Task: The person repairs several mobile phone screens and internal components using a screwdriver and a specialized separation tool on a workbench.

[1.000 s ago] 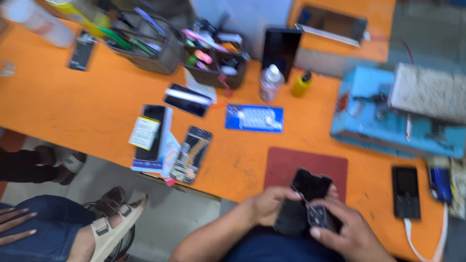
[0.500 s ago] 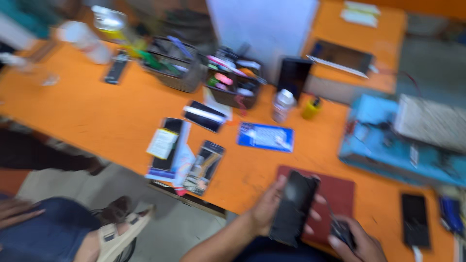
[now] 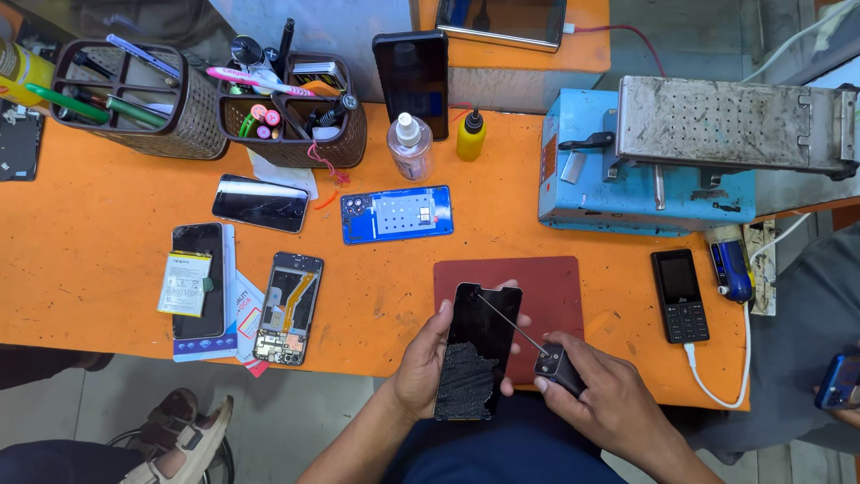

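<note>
Orange bench (image 3: 90, 269) fills our view, sharper and nearer than a moment ago. Our left hand (image 3: 428, 363) grips the black phone screen (image 3: 477, 351), now upright before the red mat (image 3: 546, 291); our right hand (image 3: 609, 399) pinches a thin wire tool (image 3: 555, 363) across it.
</note>
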